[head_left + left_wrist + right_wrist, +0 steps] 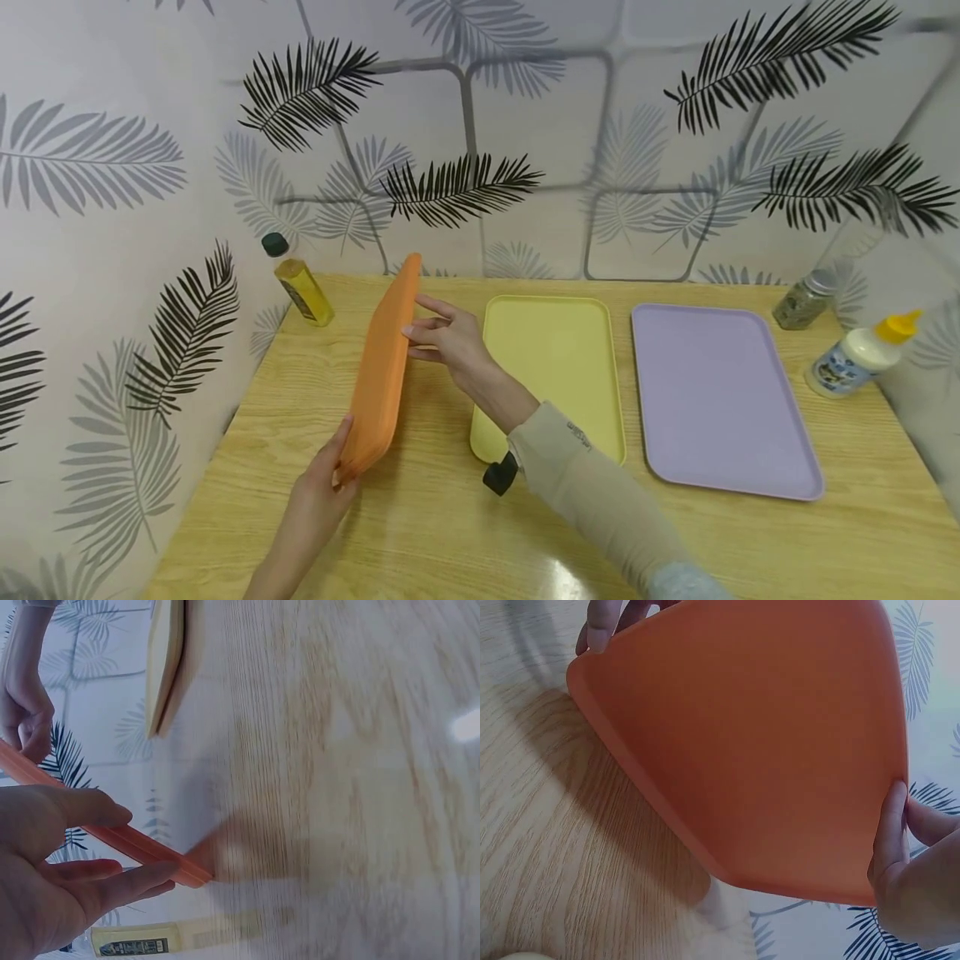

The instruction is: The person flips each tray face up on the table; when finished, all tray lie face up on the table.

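Observation:
An orange tray [381, 367] is held on edge above the left part of the table, tilted steeply. My left hand [318, 492] grips its near end, thumb on one face and fingers on the other, as the left wrist view shows. Farther along, my right hand [453, 337] pinches the tray's upper right edge between thumb and fingers. In the right wrist view one broad face of the orange tray [750, 750] shows, with the right hand [922, 885] at one rim and the left hand's fingertips [604, 626] at a corner.
A yellow tray [551, 350] lies under the right forearm, with a purple tray [720, 392] to its right. Left of the orange tray stands a green-capped yellow bottle [306, 292]. A small jar [804, 302] and a white bottle with yellow nozzle [851, 362] stand far right. Patterned walls border the table.

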### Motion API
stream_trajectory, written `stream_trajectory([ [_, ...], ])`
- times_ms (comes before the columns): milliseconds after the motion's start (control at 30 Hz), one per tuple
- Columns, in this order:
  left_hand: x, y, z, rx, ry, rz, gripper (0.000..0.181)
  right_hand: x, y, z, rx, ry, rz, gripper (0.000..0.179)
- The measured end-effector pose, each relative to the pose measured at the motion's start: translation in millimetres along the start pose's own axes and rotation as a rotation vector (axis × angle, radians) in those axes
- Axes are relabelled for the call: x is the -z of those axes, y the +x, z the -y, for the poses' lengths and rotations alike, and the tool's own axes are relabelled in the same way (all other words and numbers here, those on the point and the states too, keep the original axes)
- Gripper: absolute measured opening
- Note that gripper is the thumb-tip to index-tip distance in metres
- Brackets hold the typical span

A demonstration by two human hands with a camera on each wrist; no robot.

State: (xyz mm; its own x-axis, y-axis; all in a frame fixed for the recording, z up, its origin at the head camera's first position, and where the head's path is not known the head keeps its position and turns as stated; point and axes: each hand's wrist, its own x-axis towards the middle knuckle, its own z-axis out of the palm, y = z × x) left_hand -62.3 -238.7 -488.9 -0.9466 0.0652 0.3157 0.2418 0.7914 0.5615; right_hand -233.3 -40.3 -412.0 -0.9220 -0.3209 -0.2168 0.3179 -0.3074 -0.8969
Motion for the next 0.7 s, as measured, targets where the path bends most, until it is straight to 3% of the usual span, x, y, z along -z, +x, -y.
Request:
stream_trajectory([
  [333, -5.2, -0.4, -15.9, -0.106, 0.049, -0.159, 0.097, -14, -0.2, 4, 0.002, 0.078, -0.002, 0.057],
  [567, 2.1, 2.8, -30.7, -0.171, 0.113, -0.185, 0.102, -22, -0.5, 11, 0.018, 0.081, -0.044, 0.056],
  [700, 7.7, 7.8, -39.1, -0.238, 0.104, -0.218, 0.098, -26, -0.1, 15, 0.028, 0.058, -0.045, 0.057],
])
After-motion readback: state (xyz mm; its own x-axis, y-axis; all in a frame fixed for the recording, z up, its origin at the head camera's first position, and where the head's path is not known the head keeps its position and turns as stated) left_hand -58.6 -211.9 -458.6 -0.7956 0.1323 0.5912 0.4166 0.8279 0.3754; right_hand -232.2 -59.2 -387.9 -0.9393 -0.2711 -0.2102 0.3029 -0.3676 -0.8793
